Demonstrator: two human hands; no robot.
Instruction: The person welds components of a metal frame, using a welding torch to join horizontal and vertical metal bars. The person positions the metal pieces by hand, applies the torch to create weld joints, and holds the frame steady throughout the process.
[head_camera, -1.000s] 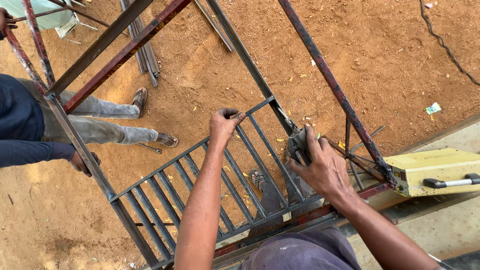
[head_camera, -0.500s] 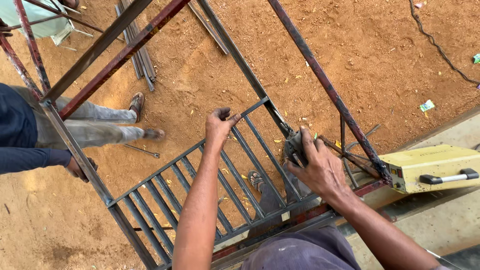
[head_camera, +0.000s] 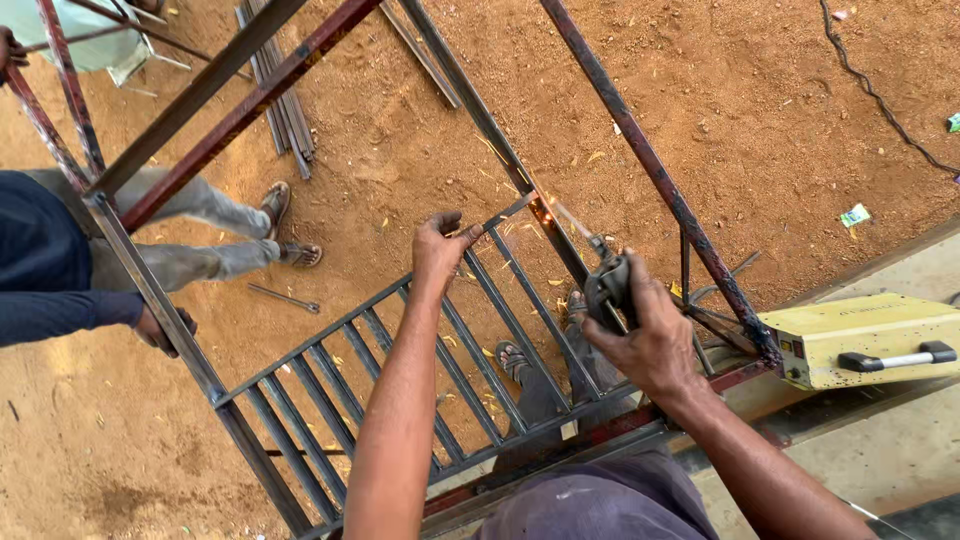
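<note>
Left hand (head_camera: 438, 245) grips the grille's top bar (head_camera: 505, 213) at mid-frame. Right hand (head_camera: 640, 325) clenches the electrode holder (head_camera: 608, 285) — its rod (head_camera: 572, 222) slants up-left to the spark (head_camera: 545, 208), just right of the left hand.

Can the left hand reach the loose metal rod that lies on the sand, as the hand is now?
Probably not. The left hand grips the top bar of the metal grille, and the loose rod lies on the sand below, behind the grille's bars and nearer the other person's sandalled foot.
</note>
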